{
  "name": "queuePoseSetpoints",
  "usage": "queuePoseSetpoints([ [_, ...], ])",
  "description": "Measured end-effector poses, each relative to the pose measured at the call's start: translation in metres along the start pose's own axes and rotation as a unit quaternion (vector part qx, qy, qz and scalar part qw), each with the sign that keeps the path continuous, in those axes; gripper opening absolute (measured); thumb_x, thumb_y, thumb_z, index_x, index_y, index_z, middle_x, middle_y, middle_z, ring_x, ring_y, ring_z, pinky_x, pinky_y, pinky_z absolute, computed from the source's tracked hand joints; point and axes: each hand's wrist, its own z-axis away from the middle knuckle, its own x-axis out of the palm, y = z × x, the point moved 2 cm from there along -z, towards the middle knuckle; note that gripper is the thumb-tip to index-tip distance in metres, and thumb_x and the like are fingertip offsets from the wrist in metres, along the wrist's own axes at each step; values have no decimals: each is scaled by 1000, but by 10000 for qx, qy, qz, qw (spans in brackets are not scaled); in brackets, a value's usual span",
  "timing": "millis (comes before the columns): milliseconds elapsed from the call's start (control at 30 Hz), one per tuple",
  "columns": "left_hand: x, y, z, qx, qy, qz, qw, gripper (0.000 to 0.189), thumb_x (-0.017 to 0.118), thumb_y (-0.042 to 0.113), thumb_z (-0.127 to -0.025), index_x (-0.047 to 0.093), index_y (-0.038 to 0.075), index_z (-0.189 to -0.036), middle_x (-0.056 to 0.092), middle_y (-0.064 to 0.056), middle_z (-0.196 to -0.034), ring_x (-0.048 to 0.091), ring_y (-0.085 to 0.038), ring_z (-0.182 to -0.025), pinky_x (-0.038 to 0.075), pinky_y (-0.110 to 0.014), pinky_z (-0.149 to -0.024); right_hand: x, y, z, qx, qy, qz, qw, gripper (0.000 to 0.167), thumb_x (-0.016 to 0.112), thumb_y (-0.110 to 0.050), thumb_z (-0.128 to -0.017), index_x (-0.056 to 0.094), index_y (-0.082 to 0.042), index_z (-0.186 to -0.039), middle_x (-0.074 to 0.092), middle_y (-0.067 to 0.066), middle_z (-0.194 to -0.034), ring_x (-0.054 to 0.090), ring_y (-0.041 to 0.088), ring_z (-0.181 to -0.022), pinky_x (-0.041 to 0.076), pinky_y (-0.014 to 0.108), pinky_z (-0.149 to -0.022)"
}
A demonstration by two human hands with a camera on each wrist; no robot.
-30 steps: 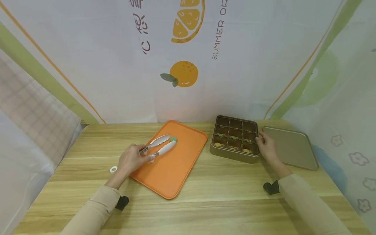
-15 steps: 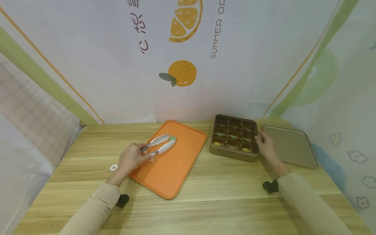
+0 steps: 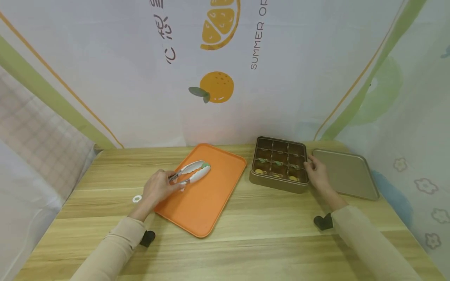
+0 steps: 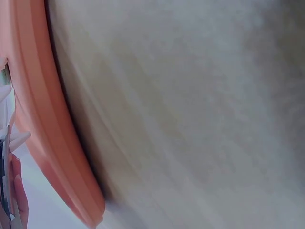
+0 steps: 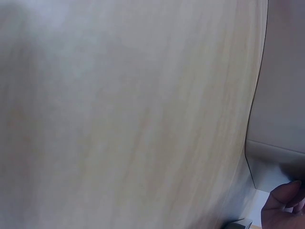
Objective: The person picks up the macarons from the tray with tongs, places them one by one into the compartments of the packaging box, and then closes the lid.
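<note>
My left hand [image 3: 159, 189] grips metal tongs with white scalloped tips [image 3: 199, 174] over an orange tray [image 3: 198, 212]. A small green piece [image 3: 206, 165] sits between the tips, which close in on it from both sides. In the left wrist view, only the fingers [image 4: 18, 183] and part of the tongs show, beside the tray's rim [image 4: 52, 109]. My right hand [image 3: 318, 175] holds the right side of a bronze-coloured box [image 3: 277, 184], thumb at the rim. The right wrist view shows the box wall [image 5: 281, 109] and that hand [image 5: 281, 206] at its corner.
Several compartments fill the box, with small yellow pieces [image 3: 293, 178] in the front row and green ones [image 3: 277, 163] in the middle row. Right of the box lies a flat bronze lid [image 3: 346, 173]. A white ring [image 3: 137, 198] lies left of the tray on the wooden table [image 3: 246, 249].
The tongs' tips have drawn closer together around the green piece. Both hands keep their places at the tongs and the box; the head view has shifted slightly.
</note>
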Motion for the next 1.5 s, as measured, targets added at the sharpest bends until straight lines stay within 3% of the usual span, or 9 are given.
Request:
queuePoseSetpoints([
  [267,0,0,-1,-77,-31,-63,9999,55,75,35,-76,65,0,-117,64,-21,-103,49,-22,-74,35,-29,-53,1,0,0,151,-63,-169,9997,47,42,-16,-100,34,11,-139,43,5,-79,37,2,-54,37,21,-51],
  [533,2,1,-2,-36,-37,-6,10000,53,76,34,-77,65,-1,-116,63,-12,-86,43,-18,-62,30,-28,-49,0,0,0,118,-20,-167,9998,46,42,-14,-100,35,12,-138,42,5,-78,36,2,-54,36,21,-51],
  [800,3,5,-3,-27,-26,45,10000,55,76,35,-77,65,-1,-117,63,-18,-97,45,-19,-67,31,-28,-50,1,0,1,82,-77,-225,9997,47,41,-15,-100,34,12,-138,43,4,-78,37,3,-55,36,21,-52],
  [933,3,9,-5,-20,-3,105,9999,53,76,34,-77,65,0,-117,60,-13,-89,44,-19,-67,31,-28,-51,0,1,0,25,-74,-283,9996,47,41,-13,-100,34,13,-138,43,4,-76,36,2,-54,35,21,-50],
  [1067,3,15,-8,-22,-26,206,9998,53,76,34,-77,65,2,-118,49,-3,-65,36,-16,-57,27,-26,-48,0,1,-1,-37,-14,-297,9996,46,42,-12,-100,34,14,-137,42,4,-75,36,2,-54,35,20,-50],
  [1167,2,21,-12,29,-7,248,9997,54,76,35,-76,65,2,-118,43,0,-58,34,-14,-54,26,-26,-47,0,0,-1,-56,42,-230,9997,45,42,-12,-100,35,14,-136,42,4,-75,36,2,-55,35,20,-52],
  [1500,3,54,-29,274,27,349,9990,54,76,37,-76,65,5,-118,54,-2,-64,41,-16,-58,31,-27,-50,1,1,0,109,-27,-194,9997,46,42,-13,-100,34,12,-138,42,4,-78,36,2,-55,36,20,-51],
])
